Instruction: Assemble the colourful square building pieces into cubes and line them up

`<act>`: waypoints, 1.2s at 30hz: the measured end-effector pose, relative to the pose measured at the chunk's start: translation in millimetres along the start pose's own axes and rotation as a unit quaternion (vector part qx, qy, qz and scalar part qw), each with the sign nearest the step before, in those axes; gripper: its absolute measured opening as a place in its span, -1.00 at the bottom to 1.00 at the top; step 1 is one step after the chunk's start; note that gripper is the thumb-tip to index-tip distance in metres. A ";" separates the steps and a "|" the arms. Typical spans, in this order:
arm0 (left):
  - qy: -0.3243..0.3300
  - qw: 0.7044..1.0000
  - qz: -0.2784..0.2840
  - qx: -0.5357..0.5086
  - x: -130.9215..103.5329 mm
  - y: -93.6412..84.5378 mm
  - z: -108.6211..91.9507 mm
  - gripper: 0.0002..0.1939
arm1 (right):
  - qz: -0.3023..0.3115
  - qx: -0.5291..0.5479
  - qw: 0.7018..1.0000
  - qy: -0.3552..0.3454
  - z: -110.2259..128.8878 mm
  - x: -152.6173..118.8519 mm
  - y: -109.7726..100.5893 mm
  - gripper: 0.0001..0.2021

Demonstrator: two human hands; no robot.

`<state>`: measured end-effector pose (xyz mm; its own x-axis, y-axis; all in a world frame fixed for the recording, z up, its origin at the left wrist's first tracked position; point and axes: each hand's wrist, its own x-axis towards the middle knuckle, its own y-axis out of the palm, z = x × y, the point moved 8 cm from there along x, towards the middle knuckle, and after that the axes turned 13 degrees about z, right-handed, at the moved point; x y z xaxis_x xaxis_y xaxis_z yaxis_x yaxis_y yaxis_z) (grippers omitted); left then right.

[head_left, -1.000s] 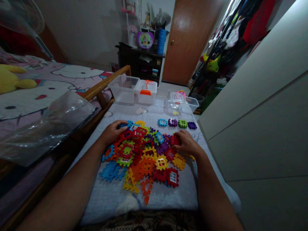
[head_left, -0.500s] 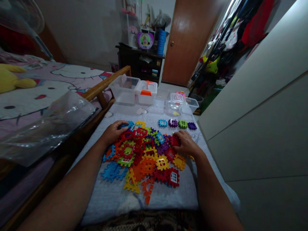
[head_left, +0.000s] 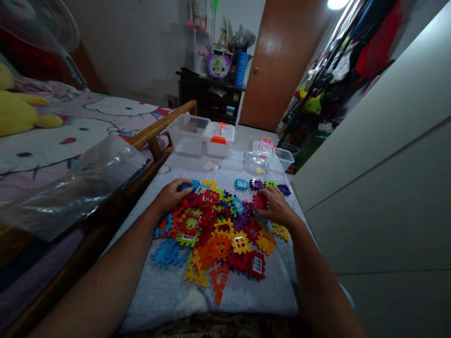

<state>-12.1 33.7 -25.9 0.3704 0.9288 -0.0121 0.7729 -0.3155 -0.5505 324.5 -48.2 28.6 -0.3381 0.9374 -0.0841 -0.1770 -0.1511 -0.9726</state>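
A heap of colourful notched plastic pieces lies on the cloth-covered table point(head_left: 176, 300). At the heap's far left edge, my left hand point(head_left: 172, 193) rests with its fingers on blue pieces. My right hand point(head_left: 276, 205) pinches a red notched piece point(head_left: 260, 202) at the heap's right side. Beyond it, a row holds a blue window piece point(head_left: 241, 184), a purple one point(head_left: 256, 183), a green one point(head_left: 270, 184) and a dark purple one point(head_left: 283, 189). Nearer me are a yellow window piece point(head_left: 240, 242) and an orange triangle point(head_left: 219, 283).
Clear bins stand at the table's far side: a large open one point(head_left: 186, 136), a lidded one with orange clasps point(head_left: 219, 146), and smaller ones point(head_left: 260, 157) at right. A wooden bed rail point(head_left: 162, 124) and plastic bag point(head_left: 88, 183) border the left, a pale cabinet point(head_left: 380, 188) the right.
My right hand has lifted the red piece slightly and moved it away from the heap, towards the row. Yellow and green pieces now show below that wrist. The view has shifted slightly.
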 end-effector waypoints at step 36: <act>0.009 1.000 0.002 -0.003 1.3 -0.5 2.9 -0.43 | 0.173 -0.080 0.982 0.002 46.7 160.7 32.7 -0.52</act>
<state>-13.6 35.6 -28.1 0.3829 0.9238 0.0016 0.7742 -0.3199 -0.5462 221.3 82.8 -6.5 -0.3488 0.8396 -0.4164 0.0953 -0.4102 -0.9070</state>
